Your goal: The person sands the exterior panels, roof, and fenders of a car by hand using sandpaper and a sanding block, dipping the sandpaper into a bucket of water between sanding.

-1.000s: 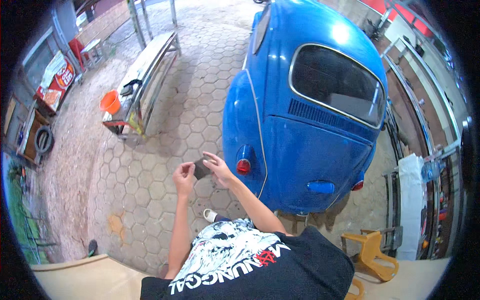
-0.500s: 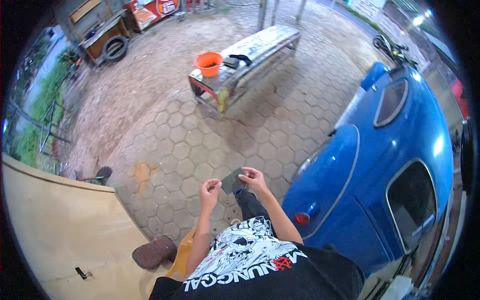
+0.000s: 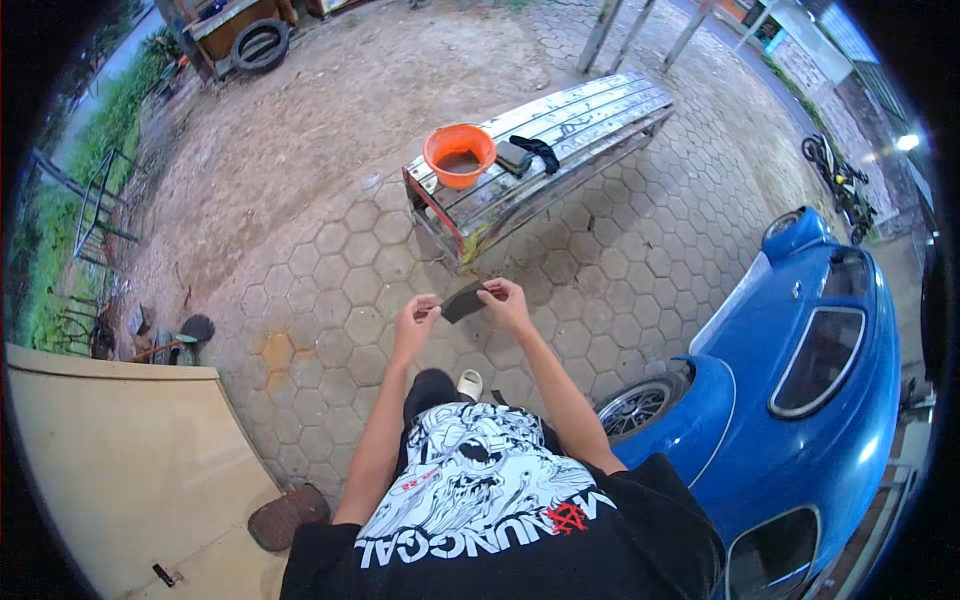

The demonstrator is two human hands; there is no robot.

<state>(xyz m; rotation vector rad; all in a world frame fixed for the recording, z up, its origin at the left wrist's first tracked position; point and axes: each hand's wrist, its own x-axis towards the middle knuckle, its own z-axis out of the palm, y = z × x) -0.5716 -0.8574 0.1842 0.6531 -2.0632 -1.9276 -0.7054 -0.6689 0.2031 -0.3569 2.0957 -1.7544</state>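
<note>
A small dark grey rectangular sheet, by its look a piece of sandpaper (image 3: pixel 461 303), is stretched between my two hands over the paving. My left hand (image 3: pixel 417 318) pinches its left end. The upper right end is gripped between thumb and fingers of my right hand (image 3: pixel 506 302). Slightly bowed, the sheet hangs in front of the near end of a slatted wooden bench (image 3: pixel 590 110). An orange bucket (image 3: pixel 459 156) with murky liquid stands on that bench, beside a grey block-like thing (image 3: pixel 513 158) and a crumpled black cloth (image 3: pixel 537 152).
A blue rounded car (image 3: pixel 760 370) fills the right side, its wheel (image 3: pixel 640 408) close to my right arm. At left is a cream panel (image 3: pixel 120 430), with a brown padded seat (image 3: pixel 288 518) by its edge. Tyres (image 3: pixel 260 46) and a motorcycle (image 3: pixel 842 187) stand farther off.
The bench and bucket appear nearer, and more of the car's side and wheel shows. My feet have shifted. Both hands keep hold of the sandpaper, now turned and bowed a little.
</note>
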